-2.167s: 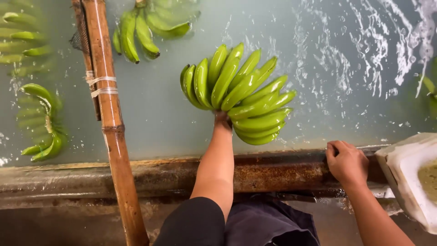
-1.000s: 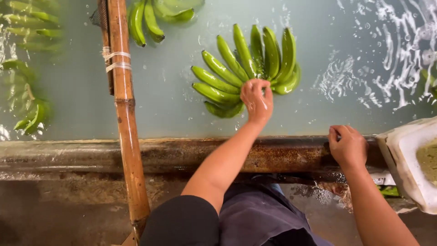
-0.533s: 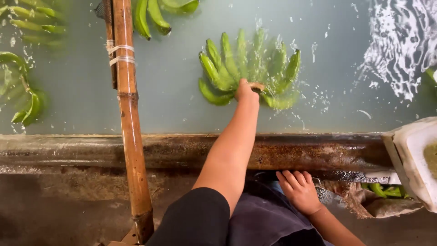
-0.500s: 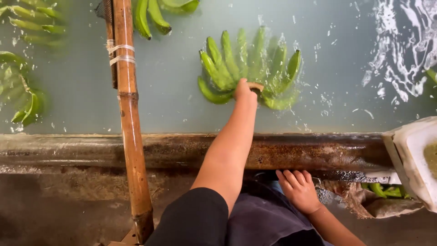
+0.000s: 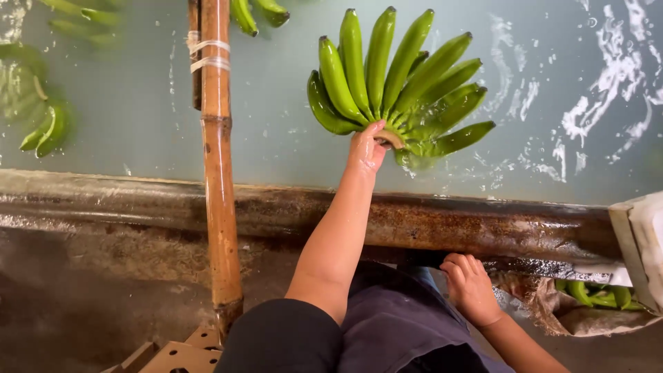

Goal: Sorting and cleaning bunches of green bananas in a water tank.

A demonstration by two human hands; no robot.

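Observation:
My left hand (image 5: 366, 146) grips the cut crown of a large hand of green bananas (image 5: 394, 79), holding it fanned out above the water of the wash tank (image 5: 138, 117). The banana tips point away from me and the bunch looks wet. My right hand (image 5: 471, 287) hangs low below the tank's rusty rim (image 5: 483, 228), over my dark apron (image 5: 400, 331). Its fingers are loosely spread and it holds nothing.
A bamboo pole (image 5: 217, 173) leans across the tank rim on the left. More green bananas float at the far left (image 5: 45, 131) and top (image 5: 259, 12). A white tub (image 5: 639, 242) stands at the right, with bananas in a sack (image 5: 594, 297) beneath it.
My left hand pushed the bunch into the water, then lifted it clear again. My right hand left the tank rim and dropped down beside my apron.

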